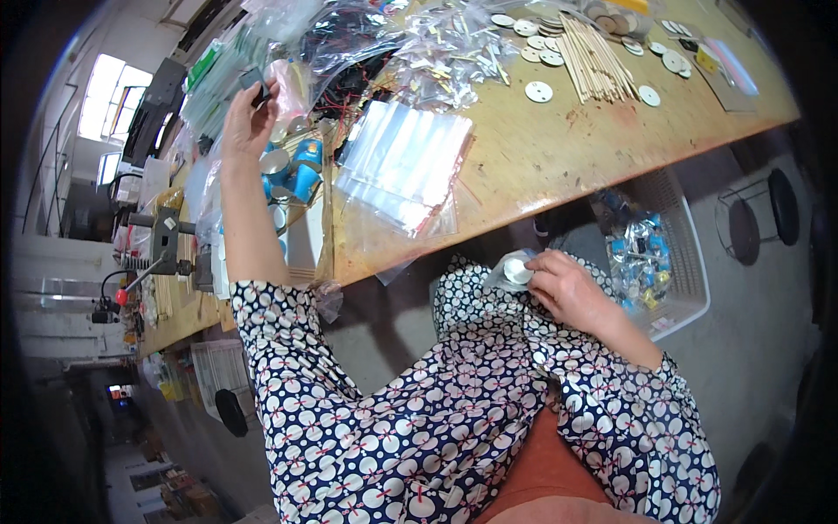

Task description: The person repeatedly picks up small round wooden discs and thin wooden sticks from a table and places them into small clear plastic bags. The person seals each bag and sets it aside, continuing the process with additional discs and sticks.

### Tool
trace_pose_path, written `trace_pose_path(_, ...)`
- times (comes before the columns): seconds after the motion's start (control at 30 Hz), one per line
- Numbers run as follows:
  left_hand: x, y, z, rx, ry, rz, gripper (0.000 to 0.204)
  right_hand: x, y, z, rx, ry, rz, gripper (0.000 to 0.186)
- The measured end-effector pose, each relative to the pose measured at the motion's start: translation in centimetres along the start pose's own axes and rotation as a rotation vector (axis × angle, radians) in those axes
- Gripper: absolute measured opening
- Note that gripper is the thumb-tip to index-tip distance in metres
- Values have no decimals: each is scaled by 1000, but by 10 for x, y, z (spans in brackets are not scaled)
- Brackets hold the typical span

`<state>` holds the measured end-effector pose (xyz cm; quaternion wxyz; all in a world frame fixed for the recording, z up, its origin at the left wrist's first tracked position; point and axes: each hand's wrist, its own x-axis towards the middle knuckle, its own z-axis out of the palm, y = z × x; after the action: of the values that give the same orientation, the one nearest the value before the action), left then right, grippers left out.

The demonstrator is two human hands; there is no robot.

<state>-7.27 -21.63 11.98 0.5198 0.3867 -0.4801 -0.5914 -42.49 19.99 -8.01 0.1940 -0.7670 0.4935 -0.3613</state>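
Note:
Up at the back left of the table, my left hand [256, 116] has its fingers closed on a small dark grey piece [254, 82], beside a pile of green-tinted clear packets [209, 92]. Low by my lap, my right hand [560, 293] grips a small clear bag with a white disc [515, 269] in it. Clear plastic bags [397, 166] lie stacked flat on the table between my hands, and blue cups [305, 179] stand beside my left forearm.
The worktable [506, 157] holds heaped small packets [449, 57], wooden sticks [589, 57] and white discs [539, 91]. A plastic crate [685, 262] with packed items sits below its edge at right, near a stool [781, 208]. A lever machine [166, 231] stands at left.

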Motion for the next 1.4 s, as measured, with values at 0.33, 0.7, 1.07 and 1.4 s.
trace_pose_path(0.33, -247, -95, 169, 807, -874, 423, 29, 21, -9, -32, -19, 127, -88, 16)
trace_pose_path(0.7, -285, -142, 173, 977, -790, 220, 36, 14, -2, -8, 130, 150, -56, 15)
trace_pose_path(1.07, -295, -176, 160, 1169, -738, 696, 26, 15, 1, -4, 75, 142, -110, 14)
trace_pose_path(1.4, -274, -154, 181, 1147, -996, 487, 20, 15, 0, -20, 32, 96, -64, 14)
